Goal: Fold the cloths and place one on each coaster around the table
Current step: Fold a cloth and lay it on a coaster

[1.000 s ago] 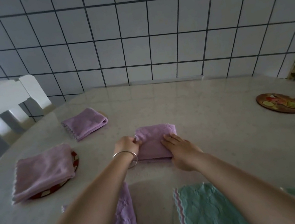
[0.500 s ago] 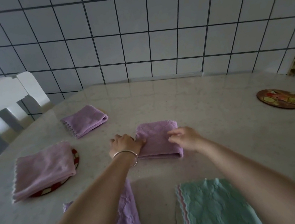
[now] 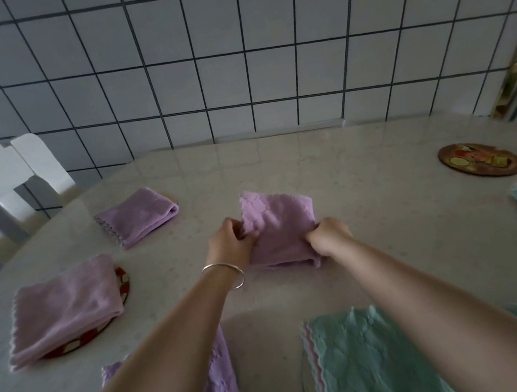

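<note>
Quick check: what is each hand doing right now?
Left hand: pinching the folded purple terry cloth.
Right hand: gripping the same cloth's right edge.

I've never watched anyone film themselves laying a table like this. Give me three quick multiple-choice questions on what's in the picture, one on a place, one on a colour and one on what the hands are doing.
1. Where is the bare round brown picture coaster?
A. far right of the table
B. under the near green cloth
C. on the chair

2. What colour is the small folded terry cloth between the hands?
A. green
B. lilac
C. white

3. How are the hands on it?
A. flat on top
B. off it
C. both pinching its edges

Answers: 1 A, it lies uncovered near the right edge of the pale marble table. 2 B, it matches the two folded lilac cloths at left. 3 C, the left hand and the right hand curl their fingers onto its sides.
</note>
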